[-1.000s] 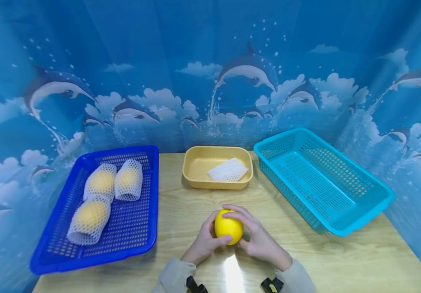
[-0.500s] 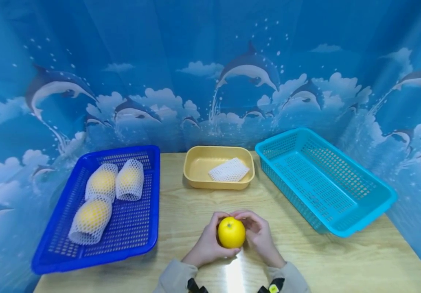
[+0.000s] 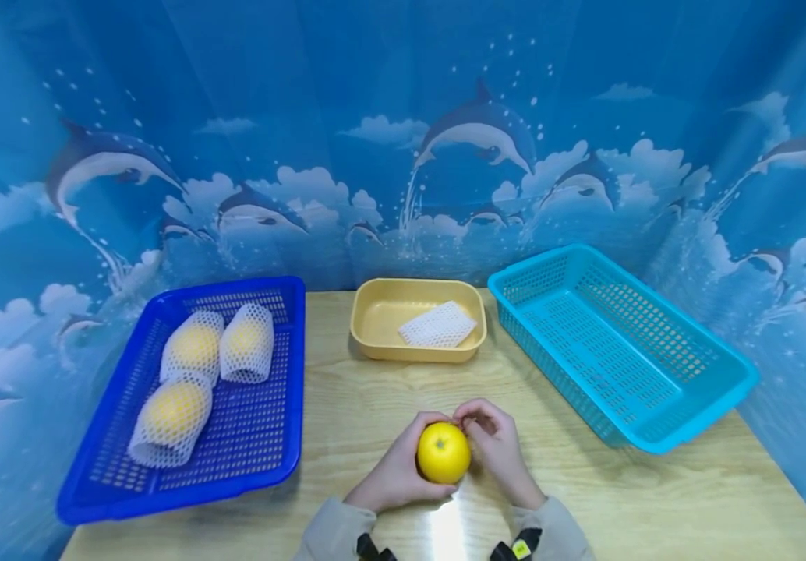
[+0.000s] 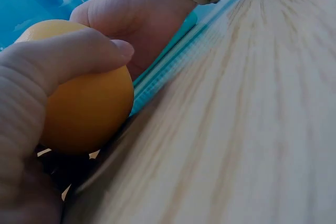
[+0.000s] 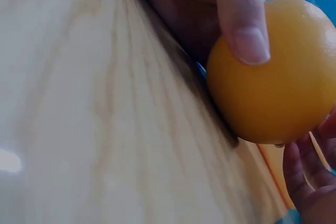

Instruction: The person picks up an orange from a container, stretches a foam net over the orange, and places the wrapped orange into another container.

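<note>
A round, smooth orange [image 3: 443, 453], yellow in the head view, is gripped by my left hand [image 3: 401, 469] just above the table. In the left wrist view, the left thumb [image 4: 86, 53] lies across the fruit [image 4: 94, 111]. On its right side my right hand [image 3: 500, 452] has bent fingers, their tips close to the fruit's upper right edge. Seen from the right wrist, those fingers [image 5: 310, 177] are partly behind the orange [image 5: 278, 87]; whether they pinch anything is hidden. A small star-shaped stem mark faces up on the orange.
At left, a dark blue basket [image 3: 298, 389] holds three yellow fruits in white foam nets [image 3: 177, 413]. A tan tray [image 3: 375, 315] with a flat white foam net [image 3: 440, 325] stands at the back. The turquoise basket [image 3: 585, 343] is at right on the wooden table [image 3: 354, 397].
The orange has turned so its stem mark shows and has come slightly nearer. My right hand has gone from holding around the fruit to bent fingers at its side; the left keeps its grip.
</note>
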The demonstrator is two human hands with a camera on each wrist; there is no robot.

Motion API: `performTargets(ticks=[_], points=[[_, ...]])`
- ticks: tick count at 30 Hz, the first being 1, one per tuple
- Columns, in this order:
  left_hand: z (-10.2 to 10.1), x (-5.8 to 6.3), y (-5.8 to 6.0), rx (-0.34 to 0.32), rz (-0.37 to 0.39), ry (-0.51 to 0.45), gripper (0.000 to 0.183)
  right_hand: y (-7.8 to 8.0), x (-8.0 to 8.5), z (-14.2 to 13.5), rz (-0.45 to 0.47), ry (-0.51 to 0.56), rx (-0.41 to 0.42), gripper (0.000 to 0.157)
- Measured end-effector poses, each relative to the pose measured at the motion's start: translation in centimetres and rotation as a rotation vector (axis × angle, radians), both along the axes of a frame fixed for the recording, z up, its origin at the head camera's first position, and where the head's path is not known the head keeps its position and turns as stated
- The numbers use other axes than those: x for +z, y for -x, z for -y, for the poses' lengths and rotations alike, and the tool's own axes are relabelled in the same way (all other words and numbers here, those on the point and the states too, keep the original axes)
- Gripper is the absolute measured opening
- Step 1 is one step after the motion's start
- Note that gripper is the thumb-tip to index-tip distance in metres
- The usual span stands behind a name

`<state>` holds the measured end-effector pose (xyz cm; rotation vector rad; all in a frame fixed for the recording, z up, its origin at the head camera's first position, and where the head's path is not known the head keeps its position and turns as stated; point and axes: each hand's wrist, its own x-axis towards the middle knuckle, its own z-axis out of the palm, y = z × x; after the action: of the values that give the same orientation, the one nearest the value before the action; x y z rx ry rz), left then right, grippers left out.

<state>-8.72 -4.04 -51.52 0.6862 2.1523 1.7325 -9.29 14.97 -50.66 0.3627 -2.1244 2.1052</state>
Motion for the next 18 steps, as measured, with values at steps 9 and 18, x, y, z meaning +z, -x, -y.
performTargets(ticks=[9,18], points=[[0.1,0.0,-0.1,0.003,-0.018,0.030,0.087,1.7,2.0,-0.1,-0.088,-0.149,-0.008,0.022],[0.0,0.1,0.0,-0.004,-0.006,0.052,0.089,6.9,5.2,-0.8,-0.504,-0.465,-0.089,0.025]])
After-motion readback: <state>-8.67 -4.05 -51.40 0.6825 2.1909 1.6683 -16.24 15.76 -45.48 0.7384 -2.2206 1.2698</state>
